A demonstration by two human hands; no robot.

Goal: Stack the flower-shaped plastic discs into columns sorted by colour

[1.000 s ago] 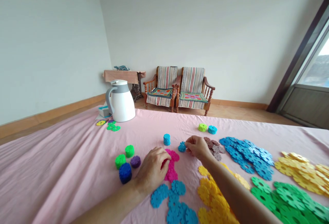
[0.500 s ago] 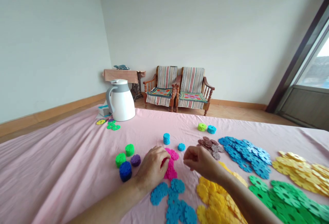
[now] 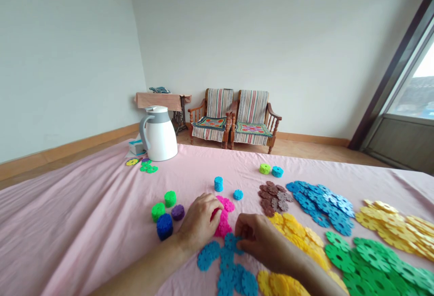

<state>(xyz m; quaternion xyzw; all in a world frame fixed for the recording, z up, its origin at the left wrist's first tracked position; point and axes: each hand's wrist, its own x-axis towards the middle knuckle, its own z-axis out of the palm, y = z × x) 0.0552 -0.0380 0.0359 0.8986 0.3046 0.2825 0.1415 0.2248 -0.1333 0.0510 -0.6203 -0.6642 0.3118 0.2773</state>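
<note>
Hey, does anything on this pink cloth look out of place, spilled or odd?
Nothing looks spilled or damaged. The snowflake discs lie sorted by colour. The one oddity: a few green discs and a yellow disc sit apart by the white jug, far from the big green pile and yellow pile.

Left hand (image 3: 200, 223) rests palm-down, fingers curled; right hand (image 3: 258, 241) near it, fingertips pinched together, both forearms extended.
</note>
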